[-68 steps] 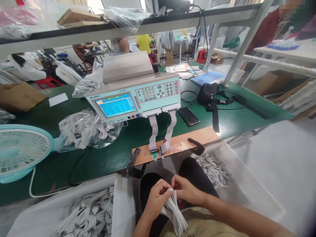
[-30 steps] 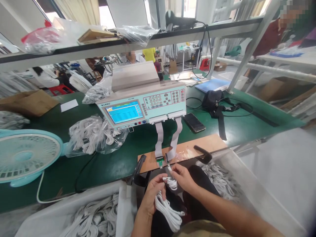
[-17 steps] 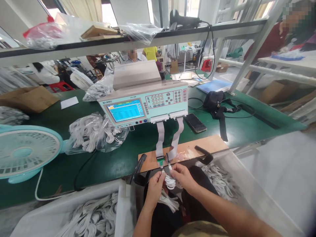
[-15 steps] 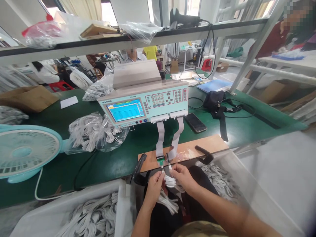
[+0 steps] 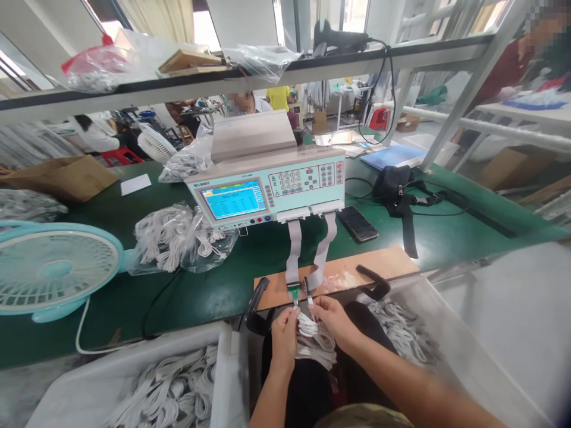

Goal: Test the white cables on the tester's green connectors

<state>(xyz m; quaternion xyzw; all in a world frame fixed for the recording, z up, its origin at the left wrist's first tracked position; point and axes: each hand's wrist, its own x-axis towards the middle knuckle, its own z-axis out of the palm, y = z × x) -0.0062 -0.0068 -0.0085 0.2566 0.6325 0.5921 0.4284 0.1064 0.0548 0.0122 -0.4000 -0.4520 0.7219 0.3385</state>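
Note:
My left hand (image 5: pixel 284 330) and my right hand (image 5: pixel 333 320) both grip a coiled white cable (image 5: pixel 313 340) just below the front edge of a brown board (image 5: pixel 379 263). Each hand pinches one cable end up against the small connectors (image 5: pixel 300 290) at the board's edge. Two grey ribbon cables (image 5: pixel 307 246) run from those connectors up to a pale green tester (image 5: pixel 267 184) with a lit blue screen. The rest of the coil hangs over my lap.
A white bin (image 5: pixel 134 380) of cables sits at lower left, another bin (image 5: pixel 401 324) at right. On the green bench lie a bag of cables (image 5: pixel 178 238), a teal fan (image 5: pixel 53 267), a phone (image 5: pixel 357 223) and a black pouch (image 5: pixel 392 181). Other people work behind.
My hands rose from my lap to the board's edge, carrying the cable. The coil loosened as each end was brought up to the connectors.

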